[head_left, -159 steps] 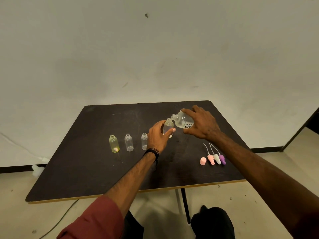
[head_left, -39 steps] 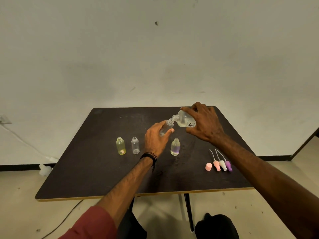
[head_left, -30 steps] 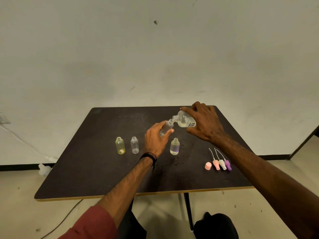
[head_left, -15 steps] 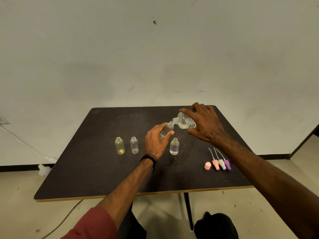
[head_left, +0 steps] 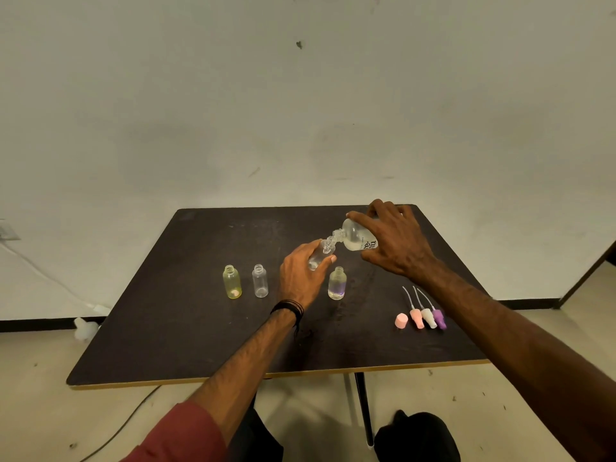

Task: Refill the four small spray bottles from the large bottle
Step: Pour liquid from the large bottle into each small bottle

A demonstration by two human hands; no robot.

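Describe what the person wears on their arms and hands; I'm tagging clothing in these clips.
The left arm has a dark red sleeve pushed up near the elbow, and a set of thin black bands around the wrist. The right forearm is bare as far as the picture shows, with no sleeve or band in view. Both the left hand and the right hand are bare, without gloves.

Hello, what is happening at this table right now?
A person is refilling small bottles. The right hand tips the large bottle into a small bottle that the left hand holds tilted above the table. Three other small bottles stand open: a yellow bottle, a clear bottle and one with purple at its bottom. The spray tops lie at the right.
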